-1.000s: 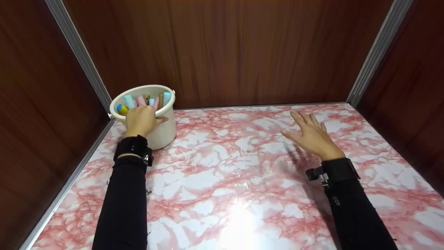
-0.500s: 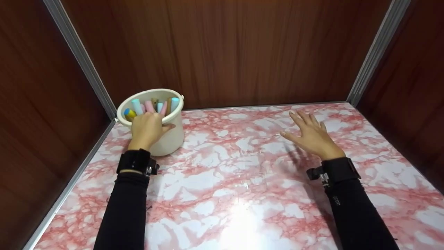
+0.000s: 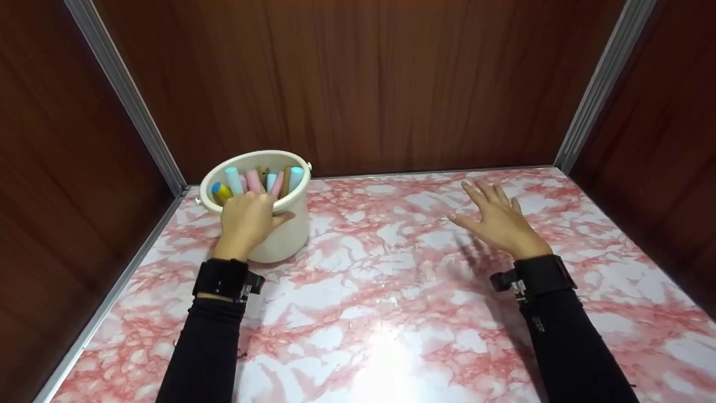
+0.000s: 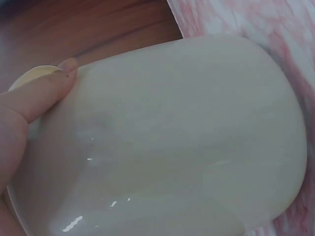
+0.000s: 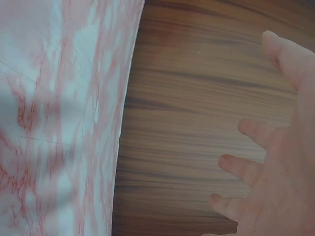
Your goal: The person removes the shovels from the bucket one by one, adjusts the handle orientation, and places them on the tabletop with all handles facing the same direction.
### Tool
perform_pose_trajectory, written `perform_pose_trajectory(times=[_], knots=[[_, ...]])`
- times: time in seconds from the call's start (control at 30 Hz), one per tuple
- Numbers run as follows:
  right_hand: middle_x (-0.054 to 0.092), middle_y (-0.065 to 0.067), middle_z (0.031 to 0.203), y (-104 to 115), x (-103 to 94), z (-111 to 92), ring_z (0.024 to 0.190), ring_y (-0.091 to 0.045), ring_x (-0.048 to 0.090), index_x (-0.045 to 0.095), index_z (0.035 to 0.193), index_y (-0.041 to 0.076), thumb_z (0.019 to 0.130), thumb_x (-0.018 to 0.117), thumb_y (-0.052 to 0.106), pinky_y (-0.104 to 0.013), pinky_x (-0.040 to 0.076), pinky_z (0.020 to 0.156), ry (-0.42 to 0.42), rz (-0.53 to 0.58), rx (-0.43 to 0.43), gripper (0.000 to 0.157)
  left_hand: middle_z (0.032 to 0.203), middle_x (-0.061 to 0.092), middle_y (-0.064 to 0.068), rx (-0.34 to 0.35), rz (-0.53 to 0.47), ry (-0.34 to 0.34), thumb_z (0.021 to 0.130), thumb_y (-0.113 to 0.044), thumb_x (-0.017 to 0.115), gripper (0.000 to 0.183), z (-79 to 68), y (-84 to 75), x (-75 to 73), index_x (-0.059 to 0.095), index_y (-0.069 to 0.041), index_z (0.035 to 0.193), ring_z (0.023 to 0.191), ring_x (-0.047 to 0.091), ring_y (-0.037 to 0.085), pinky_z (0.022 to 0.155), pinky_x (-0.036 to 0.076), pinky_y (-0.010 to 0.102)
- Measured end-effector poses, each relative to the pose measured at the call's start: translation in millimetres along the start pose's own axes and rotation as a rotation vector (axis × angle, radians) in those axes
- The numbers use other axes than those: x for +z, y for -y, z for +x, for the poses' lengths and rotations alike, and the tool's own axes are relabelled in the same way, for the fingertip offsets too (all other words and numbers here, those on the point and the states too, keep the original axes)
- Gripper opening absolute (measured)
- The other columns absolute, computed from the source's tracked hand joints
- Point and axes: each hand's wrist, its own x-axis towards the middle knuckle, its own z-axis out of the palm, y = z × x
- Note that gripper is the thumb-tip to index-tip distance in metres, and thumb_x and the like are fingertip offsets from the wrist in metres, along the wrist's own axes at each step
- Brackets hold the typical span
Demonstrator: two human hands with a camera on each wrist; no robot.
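Note:
A cream bucket [image 3: 286, 238] stands at the back left of the table, with several coloured cylinders inside, among them a yellow cylinder with a blue end [image 3: 222, 191], a light blue cylinder [image 3: 233, 180] and a pink cylinder [image 3: 254, 181]. My left hand [image 3: 250, 224] grips the bucket's near rim, fingers over the inside and thumb along the outer wall. In the left wrist view the thumb [image 4: 47, 92] lies on the bucket's smooth side [image 4: 172, 132]. Over the right part of the table my right hand [image 3: 500, 221] hovers with fingers spread, holding nothing.
The red and white marbled table [image 3: 380, 257] is enclosed by a brown wood-grain back wall [image 3: 380, 84] and side walls [image 3: 67, 184]. Grey metal strips [image 3: 601, 84] run along the corners. A bright light reflection lies near the table's front.
My left hand has drawn the bucket nearer and to the right, away from the back left corner. The right hand has hardly moved.

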Motion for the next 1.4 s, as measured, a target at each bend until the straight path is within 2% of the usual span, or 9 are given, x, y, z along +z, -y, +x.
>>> perform_pose_trajectory(times=[0.2, 0.43, 0.57, 0.7, 0.8, 0.83, 0.93, 1.07, 1.4], knots=[[0.006, -0.02, 0.178, 0, 1.6, 0, 0.16, -0.055, -0.003, 0.018, 0.172, 0.017, 0.103, 0.049, 0.07, -0.08, -0.002, 0.118, 0.004, 0.002, 0.0, 0.093, 0.129, 0.052, 0.037, 0.05, 0.016, -0.013, 0.087, -0.054, 0.086, 0.091, -5.8, -12.6, -2.9, 0.049, -0.014, 0.16, 0.09, 0.059, 0.041, 0.05, 0.053, 0.046], [0.008, -0.019, 0.178, 3, 1.7, -1, 0.16, -0.054, 0.0, 0.02, 0.172, 0.018, 0.102, 0.049, 0.072, -0.08, -0.001, 0.119, -0.008, -0.001, -0.005, 0.093, 0.13, 0.053, 0.039, 0.123, 0.046, -0.09, 0.084, -0.056, 0.087, 0.091, -13.3, -28.4, -6.8, 0.053, -0.013, 0.158, 0.1, 0.063, 0.048, 0.049, 0.055, 0.048], [0.009, -0.02, 0.178, 3, 1.6, -3, 0.16, -0.055, 0.0, 0.021, 0.171, 0.017, 0.102, 0.048, 0.073, -0.08, -0.001, 0.119, -0.009, -0.007, -0.005, 0.093, 0.129, 0.054, 0.039, 0.159, 0.057, -0.113, 0.082, -0.057, 0.088, 0.093, -17.0, -38.4, -8.8, 0.054, -0.013, 0.157, 0.083, 0.065, 0.041, 0.046, 0.054, 0.046], [0.008, -0.019, 0.178, 3, 1.2, -4, 0.159, -0.056, 0.0, 0.02, 0.172, 0.017, 0.103, 0.047, 0.072, -0.079, -0.002, 0.119, -0.01, -0.005, -0.006, 0.092, 0.13, 0.053, 0.04, 0.197, 0.042, -0.117, 0.083, -0.056, 0.088, 0.094, -19.6, -44.5, -11.2, 0.052, -0.013, 0.158, 0.056, 0.057, 0.028, 0.045, 0.051, 0.044], [0.007, -0.02, 0.177, 2, 0.6, -3, 0.159, -0.056, -0.001, 0.018, 0.172, 0.017, 0.103, 0.048, 0.071, -0.079, -0.003, 0.119, -0.006, -0.006, -0.007, 0.092, 0.112, 0.061, 0.033, 0.218, 0.01, -0.101, 0.082, -0.054, 0.089, 0.095, -22.9, -47.5, -14.4, 0.052, -0.012, 0.158, 0.048, 0.052, 0.023, 0.044, 0.049, 0.044], [0.007, -0.021, 0.177, 3, -0.1, -3, 0.159, -0.056, -0.001, 0.018, 0.172, 0.017, 0.103, 0.048, 0.071, -0.079, -0.003, 0.119, -0.004, -0.006, -0.006, 0.092, 0.102, 0.064, 0.028, 0.226, -0.006, -0.094, 0.08, -0.054, 0.09, 0.094, -23.9, -48.9, -16.2, 0.056, -0.01, 0.155, 0.047, 0.051, 0.022, 0.044, 0.049, 0.045], [0.006, -0.022, 0.177, 3, -2.1, -2, 0.159, -0.056, -0.002, 0.016, 0.172, 0.017, 0.103, 0.048, 0.071, -0.079, -0.003, 0.119, 0.001, -0.008, -0.002, 0.093, 0.075, 0.067, 0.014, 0.233, -0.089, -0.055, 0.077, -0.051, 0.094, 0.069, -26.0, -54.9, -21.6, 0.076, -0.006, 0.126, 0.051, 0.058, 0.023, 0.047, 0.051, 0.045], [0.005, -0.021, 0.177, 4, -1.3, -2, 0.16, -0.055, -0.003, 0.016, 0.172, 0.017, 0.103, 0.047, 0.071, -0.079, -0.002, 0.119, 0.01, -0.009, -0.005, 0.093, 0.069, 0.07, 0.008, 0.249, -0.156, -0.01, 0.075, -0.045, 0.097, 0.045, -27.6, -64.3, -26.3, 0.076, -0.007, 0.088, 0.059, 0.068, 0.029, 0.052, 0.051, 0.047], [0.005, -0.021, 0.177, 5, -1.2, -2, 0.159, -0.055, -0.002, 0.017, 0.172, 0.017, 0.103, 0.049, 0.07, -0.08, -0.001, 0.118, 0.011, -0.012, -0.008, 0.092, 0.066, 0.068, 0.006, 0.309, -0.155, -0.042, 0.076, -0.044, 0.097, 0.042, -30.7, -83.2, -27.8, 0.074, -0.009, 0.083, 0.056, 0.066, 0.03, 0.051, 0.05, 0.046]])
